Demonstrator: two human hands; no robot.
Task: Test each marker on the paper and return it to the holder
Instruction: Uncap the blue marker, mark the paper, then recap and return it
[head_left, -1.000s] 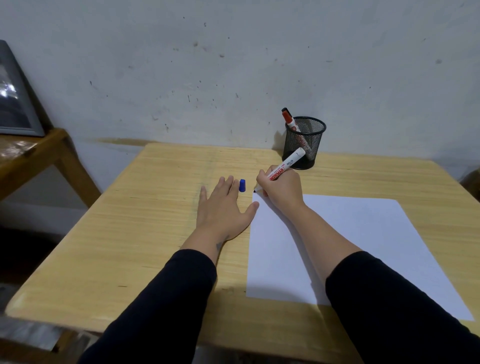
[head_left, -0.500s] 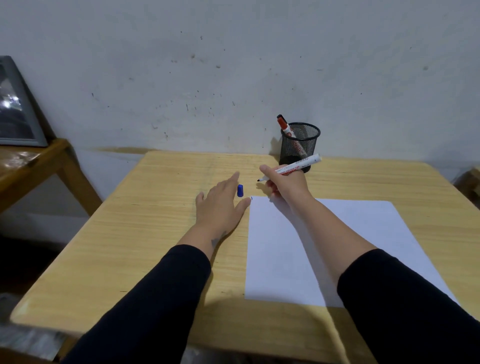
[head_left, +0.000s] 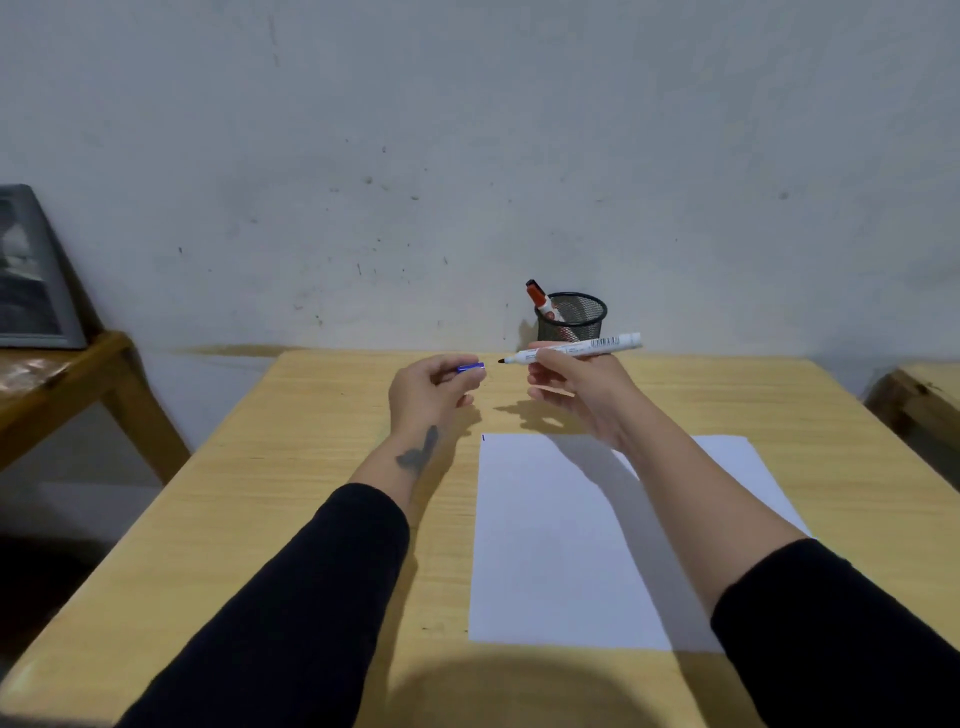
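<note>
My right hand (head_left: 576, 389) holds a white marker (head_left: 571, 351) level above the table, its bare dark tip pointing left. My left hand (head_left: 428, 395) pinches the small blue cap (head_left: 470, 367), raised off the table a short gap from the tip. Below both hands lies a white sheet of paper (head_left: 550, 545) with a tiny blue mark at its top left corner. A black mesh holder (head_left: 570, 316) stands at the table's back edge behind my right hand, and a red-capped marker (head_left: 540, 301) leans in it.
The wooden table (head_left: 291, 493) stands against a pale wall. A lower wooden side table (head_left: 57, 384) with a framed picture (head_left: 28, 275) is at the left. Another wooden edge (head_left: 919, 400) shows at the far right.
My left hand picked the blue cap off the table and lifted it. My right hand raised the marker off the paper and turned it level, tip toward the cap.
</note>
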